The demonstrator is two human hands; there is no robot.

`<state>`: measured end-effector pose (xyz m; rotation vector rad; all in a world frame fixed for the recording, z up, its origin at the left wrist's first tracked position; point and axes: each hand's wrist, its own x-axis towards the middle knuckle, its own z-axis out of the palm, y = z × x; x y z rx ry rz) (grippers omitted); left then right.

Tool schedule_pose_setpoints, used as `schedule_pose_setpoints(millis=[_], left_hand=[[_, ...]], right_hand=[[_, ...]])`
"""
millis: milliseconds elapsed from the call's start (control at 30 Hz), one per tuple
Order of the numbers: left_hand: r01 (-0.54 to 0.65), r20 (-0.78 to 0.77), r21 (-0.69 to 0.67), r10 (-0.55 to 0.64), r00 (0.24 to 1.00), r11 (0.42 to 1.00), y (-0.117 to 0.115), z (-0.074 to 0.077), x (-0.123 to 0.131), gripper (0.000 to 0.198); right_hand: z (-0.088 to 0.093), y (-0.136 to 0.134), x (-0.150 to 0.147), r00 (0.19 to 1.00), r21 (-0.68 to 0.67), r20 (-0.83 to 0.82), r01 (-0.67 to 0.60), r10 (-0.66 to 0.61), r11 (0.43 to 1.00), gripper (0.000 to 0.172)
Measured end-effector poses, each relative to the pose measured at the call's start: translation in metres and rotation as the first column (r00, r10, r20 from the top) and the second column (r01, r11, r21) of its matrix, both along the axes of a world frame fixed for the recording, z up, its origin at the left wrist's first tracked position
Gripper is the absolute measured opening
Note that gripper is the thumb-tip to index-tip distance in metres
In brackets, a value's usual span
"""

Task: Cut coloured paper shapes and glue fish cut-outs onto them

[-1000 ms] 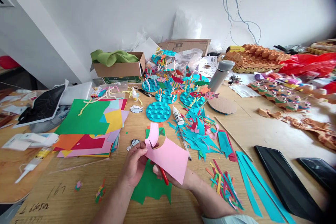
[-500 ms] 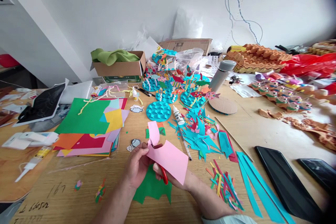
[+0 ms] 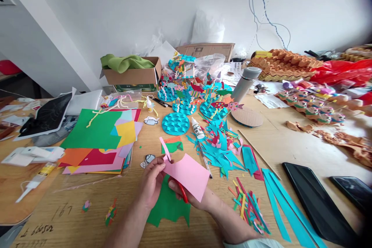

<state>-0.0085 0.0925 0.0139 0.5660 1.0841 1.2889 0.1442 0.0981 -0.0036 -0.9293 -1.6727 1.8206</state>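
Note:
My left hand (image 3: 151, 182) grips the left edge of a pink paper sheet (image 3: 188, 176), and a narrow pink strip (image 3: 163, 148) curls up from that edge. My right hand (image 3: 186, 197) is shut on red-handled scissors (image 3: 183, 192), whose blades are hidden behind the sheet. The scissors meet the sheet near my left hand. Beneath both hands lies a jagged green paper cut-out (image 3: 167, 209).
Stacked coloured paper (image 3: 99, 135) lies to the left, and teal paper scraps (image 3: 217, 155) with a white glue bottle (image 3: 198, 128) lie to the right. Teal strips (image 3: 286, 213), black trays (image 3: 316, 201) and teal craft discs (image 3: 175, 123) surround the work area.
The pink strip has swung to the left and now shows as a thin sliver, uncovering a green and orange paper piece behind it. The pink sheet has turned slightly in my hands.

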Motion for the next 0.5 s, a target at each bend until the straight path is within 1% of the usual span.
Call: schedule_pose_setpoints(millis=[33, 100, 167, 233, 267, 300, 333, 433, 500], left_hand=[[-0.046, -0.093, 0.034, 0.049, 0.994, 0.998, 0.000, -0.001, 0.000, 0.018], [-0.108, -0.291, 0.146, 0.147, 0.945, 0.983, 0.000, -0.005, -0.002, 0.020], [-0.093, -0.460, 0.272, 0.215, 0.862, 0.958, -0.001, -0.008, -0.003, 0.020], [-0.037, -0.580, 0.364, 0.258, 0.773, 0.931, -0.002, -0.009, -0.005, 0.017], [-0.013, -0.615, 0.394, 0.274, 0.740, 0.919, -0.003, -0.009, -0.005, 0.017], [0.009, -0.632, 0.413, 0.280, 0.723, 0.911, -0.004, -0.009, -0.005, 0.016], [0.025, -0.632, 0.426, 0.278, 0.723, 0.904, -0.004, -0.008, -0.005, 0.015], [0.070, -0.590, 0.448, 0.236, 0.772, 0.891, -0.005, -0.004, -0.005, 0.015], [0.104, -0.591, 0.458, 0.215, 0.777, 0.883, -0.005, -0.002, -0.005, 0.016]], right_hand=[[0.001, 0.001, 0.000, 0.999, 0.007, 0.025, -0.021, 0.020, 1.000, 0.051], [0.006, 0.002, -0.001, 0.997, 0.014, 0.058, -0.058, 0.057, 0.998, 0.054], [0.010, 0.003, -0.002, 0.997, -0.014, 0.043, -0.058, 0.059, 0.998, 0.056], [0.014, 0.003, -0.003, 0.999, -0.057, 0.018, -0.038, 0.039, 0.998, 0.055], [0.015, 0.002, -0.004, 1.000, -0.081, 0.014, -0.026, 0.027, 0.996, 0.054], [0.015, 0.002, -0.004, 1.000, -0.101, 0.015, -0.012, 0.014, 0.995, 0.052], [0.015, 0.001, -0.003, 1.000, -0.118, 0.014, 0.003, -0.002, 0.993, 0.051], [0.013, -0.001, -0.002, 0.999, -0.165, 0.007, 0.054, -0.054, 0.985, 0.050], [0.011, -0.002, -0.001, 0.999, -0.182, 0.013, 0.052, -0.050, 0.982, 0.050]])
